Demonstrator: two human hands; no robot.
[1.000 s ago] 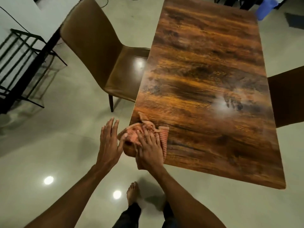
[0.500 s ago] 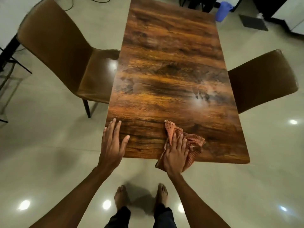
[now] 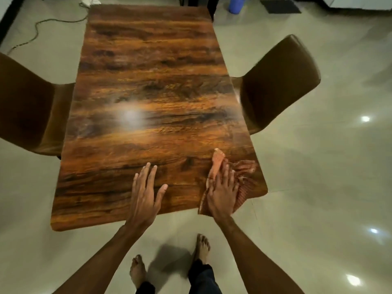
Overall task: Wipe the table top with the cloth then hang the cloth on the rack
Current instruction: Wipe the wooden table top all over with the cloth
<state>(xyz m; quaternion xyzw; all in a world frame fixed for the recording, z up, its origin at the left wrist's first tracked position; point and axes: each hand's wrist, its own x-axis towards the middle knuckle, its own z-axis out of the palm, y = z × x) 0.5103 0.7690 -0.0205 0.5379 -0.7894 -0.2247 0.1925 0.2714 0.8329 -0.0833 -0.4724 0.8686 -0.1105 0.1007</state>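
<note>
While cloth (image 3: 239, 183) (orange) lies flat, right hand (image 3: 222, 193) presses.

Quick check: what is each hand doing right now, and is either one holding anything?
Left hand: open, flat on the table, holding nothing.
Right hand: open, palm down, pressing the cloth against the table's near right corner, not gripping it.

Bare table top (image 3: 148, 92) between chairs (image 3: 280, 81)
</note>
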